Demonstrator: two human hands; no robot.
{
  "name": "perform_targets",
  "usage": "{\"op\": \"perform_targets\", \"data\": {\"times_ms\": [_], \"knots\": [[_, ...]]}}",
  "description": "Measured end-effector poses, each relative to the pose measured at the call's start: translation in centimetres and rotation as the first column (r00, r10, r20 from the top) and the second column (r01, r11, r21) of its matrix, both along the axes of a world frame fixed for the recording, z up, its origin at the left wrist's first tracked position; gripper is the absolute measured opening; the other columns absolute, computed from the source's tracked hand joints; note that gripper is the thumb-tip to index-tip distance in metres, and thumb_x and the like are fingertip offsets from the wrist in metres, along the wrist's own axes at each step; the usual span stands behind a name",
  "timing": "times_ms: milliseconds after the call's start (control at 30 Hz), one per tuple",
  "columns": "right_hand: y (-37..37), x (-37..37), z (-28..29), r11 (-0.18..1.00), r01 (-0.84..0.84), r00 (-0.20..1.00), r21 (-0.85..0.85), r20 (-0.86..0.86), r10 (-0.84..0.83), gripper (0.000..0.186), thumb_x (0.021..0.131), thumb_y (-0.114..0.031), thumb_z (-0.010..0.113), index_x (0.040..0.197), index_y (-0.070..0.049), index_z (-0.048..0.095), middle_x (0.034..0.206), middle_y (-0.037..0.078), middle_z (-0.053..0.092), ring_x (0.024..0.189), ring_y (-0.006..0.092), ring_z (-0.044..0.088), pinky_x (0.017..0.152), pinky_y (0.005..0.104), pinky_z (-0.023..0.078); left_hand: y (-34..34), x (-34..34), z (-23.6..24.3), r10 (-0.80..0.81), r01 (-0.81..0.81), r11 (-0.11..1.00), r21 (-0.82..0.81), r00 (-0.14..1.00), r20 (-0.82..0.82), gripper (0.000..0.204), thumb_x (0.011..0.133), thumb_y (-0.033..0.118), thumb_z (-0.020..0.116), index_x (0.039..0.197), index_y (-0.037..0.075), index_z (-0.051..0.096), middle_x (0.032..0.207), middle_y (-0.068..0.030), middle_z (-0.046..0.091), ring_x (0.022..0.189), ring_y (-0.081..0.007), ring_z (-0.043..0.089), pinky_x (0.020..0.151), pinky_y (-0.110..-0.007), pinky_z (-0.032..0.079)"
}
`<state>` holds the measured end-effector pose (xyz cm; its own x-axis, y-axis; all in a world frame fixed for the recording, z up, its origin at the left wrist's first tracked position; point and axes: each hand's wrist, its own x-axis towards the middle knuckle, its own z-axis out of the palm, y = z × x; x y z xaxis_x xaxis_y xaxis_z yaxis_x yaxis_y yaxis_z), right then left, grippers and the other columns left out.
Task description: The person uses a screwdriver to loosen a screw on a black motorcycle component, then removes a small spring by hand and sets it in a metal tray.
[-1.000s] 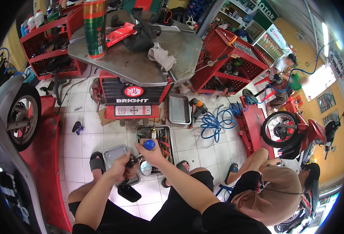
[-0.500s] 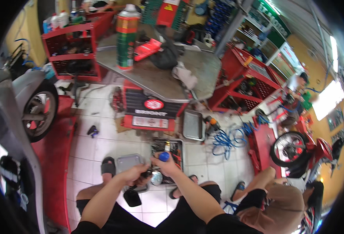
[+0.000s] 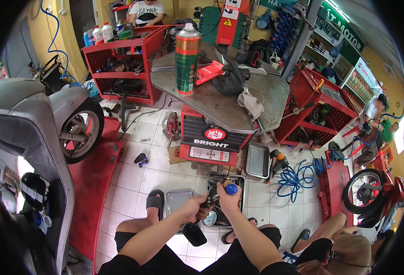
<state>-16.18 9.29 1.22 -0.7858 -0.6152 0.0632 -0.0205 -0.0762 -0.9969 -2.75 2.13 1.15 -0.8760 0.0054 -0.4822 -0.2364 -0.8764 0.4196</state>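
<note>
My left hand (image 3: 193, 208) is closed around a dark metal part (image 3: 211, 198), held low between my knees. A black mirror-shaped piece (image 3: 195, 234) hangs just below that hand. My right hand (image 3: 230, 201) is wrapped round a screwdriver (image 3: 231, 189), whose round blue handle end faces up; its tip is hidden. Both hands are close together over a metal tray (image 3: 243, 183) of tools and parts on the floor. Inside the tray, near my right wrist, lies a round pale lid-like thing (image 3: 209, 218). A second, shallow grey tray (image 3: 180, 198) is beside my left hand.
A red tyre machine (image 3: 208, 158) with a grey top (image 3: 179, 85) stands ahead, carrying a spray can (image 3: 187, 59). A scooter (image 3: 28, 110) is at left. Right are a dark tray (image 3: 258, 160), an orange-black power tool (image 3: 279, 160), a blue hose (image 3: 295, 178) and a seated person (image 3: 344, 247).
My view has swung, so the whole scene sits further right and lower in the picture. Both hands keep their holds on the metal part and the screwdriver.
</note>
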Motion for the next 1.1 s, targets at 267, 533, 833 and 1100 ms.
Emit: {"op": "perform_targets", "data": {"times_ms": [267, 533, 833, 1100], "knots": [[0.3, 0.5, 1.0, 0.991, 0.134, 0.991, -0.003, -0.03, -0.134, 0.036, 0.081, -0.005, 0.066, 0.058, -0.01, 0.039, 0.058, -0.008, 0.037, 0.055, 0.0029, 0.034, 0.049, 0.0237, 0.029, 1.3, -0.6, 0.5, 0.051, -0.056, 0.994, 0.096, 0.997, 0.054, 0.056, 0.095, 0.058, 0.033, 0.076, 0.008, 0.049, 0.049, 0.0069, 0.022, 0.039, -0.008, 0.018, 0.04, -0.027, 0.015], [0.5, 0.1, 1.9, 0.969, 0.246, 0.966, -0.015, -0.081, -0.247, 0.029, 0.081, -0.007, 0.063, 0.061, -0.003, 0.042, 0.056, -0.003, 0.04, 0.056, 0.0048, 0.035, 0.048, 0.0266, 0.033, 0.8, -1.6, 1.9, 0.066, -0.063, 0.994, 0.093, 0.998, -0.021, 0.054, 0.095, 0.058, 0.031, 0.077, 0.009, 0.048, 0.054, 0.0067, 0.027, 0.041, -0.0084, 0.022, 0.041, -0.027, 0.017], [0.0, 1.8, 2.2, 0.982, 0.191, 0.98, -0.011, 0.053, -0.19, 0.036, 0.086, -0.008, 0.062, 0.06, -0.007, 0.037, 0.057, -0.005, 0.034, 0.057, 0.0031, 0.031, 0.048, 0.0245, 0.028, 0.0, -1.1, 3.4, 0.186, -0.193, 0.974, 0.116, 0.98, 0.065, 0.055, 0.095, 0.059, 0.029, 0.078, 0.008, 0.046, 0.055, 0.0068, 0.021, 0.043, -0.0079, 0.014, 0.042, -0.025, 0.014], [-0.3, 1.2, 0.2, 0.998, -0.02, 0.993, 0.059, 0.117, 0.013, 0.021, 0.087, -0.02, 0.069, 0.077, -0.003, 0.062, 0.062, -0.004, 0.05, 0.058, 0.003, 0.042, 0.051, 0.0218, 0.034, -2.8, -0.1, 2.1, 0.239, -0.243, 0.967, 0.069, 0.969, 0.07, 0.053, 0.095, 0.057, 0.032, 0.081, 0.007, 0.048, 0.056, 0.0069, 0.022, 0.044, -0.0068, 0.015, 0.043, -0.024, 0.016]]}}
